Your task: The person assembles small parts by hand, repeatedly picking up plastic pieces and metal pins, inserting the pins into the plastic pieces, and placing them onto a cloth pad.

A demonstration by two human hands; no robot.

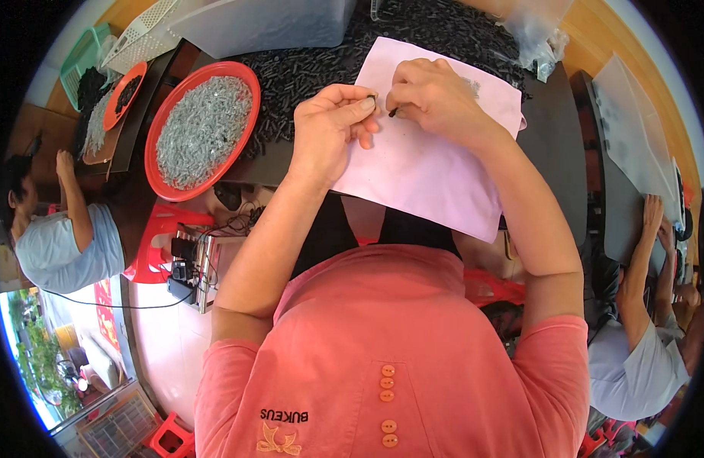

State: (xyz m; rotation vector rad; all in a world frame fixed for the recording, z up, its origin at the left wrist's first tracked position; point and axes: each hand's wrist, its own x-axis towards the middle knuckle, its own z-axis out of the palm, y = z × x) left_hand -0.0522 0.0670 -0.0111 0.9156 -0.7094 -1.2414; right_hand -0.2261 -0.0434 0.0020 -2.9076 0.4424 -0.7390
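Over a pale pink cloth (424, 175) on the table, my two hands are close together. My left hand (330, 126) pinches a tiny dark piece (372, 97) between thumb and forefinger, its other fingers loosely curled. My right hand (437, 99), back turned up, grips a small black piece (394, 112) that pokes out below its fingertips. Most of both pieces is hidden by the fingers. A small patch of clear bits (474, 86) shows on the cloth beyond my right hand. Behind the cloth spreads a layer of many small black tubular parts (436, 29).
A red basin (155, 156) full of clear little plastic parts stands on the left. A translucent bin (264, 30) and plastic bags (536, 49) are at the back. People sit at left (69, 244) and right (638, 366). Cables hang near a red stool (157, 237).
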